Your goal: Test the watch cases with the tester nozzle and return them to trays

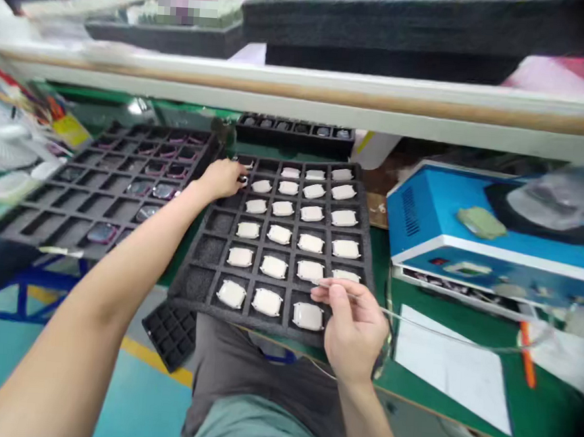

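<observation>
- Mostly matte, grainy foam: your dark tray (207, 249), cut into squarish cells, on the smooth green surface (538, 405).
- Pale pieces (268, 302) sit in its cells: off-white, slightly glossy rounded rectangles, small corner lugs.
- Your right hand (357, 325): fingers pinched on a thin, curving tube (414, 317), over the near-right pieces.
- Your left hand (224, 177): fingers at the tray's far-left corner, by a piece; can't tell if gripping.
- Left, a second tray (71, 231): glassy dark pieces (101, 233), purplish rims.
</observation>
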`<action>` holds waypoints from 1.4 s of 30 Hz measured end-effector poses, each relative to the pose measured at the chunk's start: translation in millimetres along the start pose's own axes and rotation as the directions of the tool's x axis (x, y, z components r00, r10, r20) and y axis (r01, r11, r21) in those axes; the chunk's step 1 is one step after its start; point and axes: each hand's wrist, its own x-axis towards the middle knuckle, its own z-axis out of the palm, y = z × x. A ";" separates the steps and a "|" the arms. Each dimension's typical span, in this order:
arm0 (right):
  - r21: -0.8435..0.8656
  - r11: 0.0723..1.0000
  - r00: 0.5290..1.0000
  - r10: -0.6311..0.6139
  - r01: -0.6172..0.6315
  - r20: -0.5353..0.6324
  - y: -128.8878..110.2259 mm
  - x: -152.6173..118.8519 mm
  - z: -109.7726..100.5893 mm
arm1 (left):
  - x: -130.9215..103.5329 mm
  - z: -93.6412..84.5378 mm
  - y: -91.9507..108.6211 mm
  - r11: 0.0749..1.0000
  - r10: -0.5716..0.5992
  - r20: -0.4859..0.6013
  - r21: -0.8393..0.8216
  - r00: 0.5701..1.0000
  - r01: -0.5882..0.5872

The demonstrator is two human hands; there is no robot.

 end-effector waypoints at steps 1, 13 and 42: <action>-0.008 1.000 1.000 0.015 -0.015 -0.003 -1.0 1.8 2.2 | -4.0 2.8 5.7 0.998 0.028 0.008 0.065 1.000 -0.028; 0.067 0.998 0.995 0.004 0.002 -0.096 -1.8 7.0 8.9 | -100.3 21.7 55.3 0.879 0.030 -0.127 -0.469 0.991 -0.087; -0.002 0.981 0.976 -0.195 0.196 -0.101 8.4 3.0 0.6 | -236.7 119.2 89.0 0.462 0.128 -0.064 -0.879 0.990 -0.116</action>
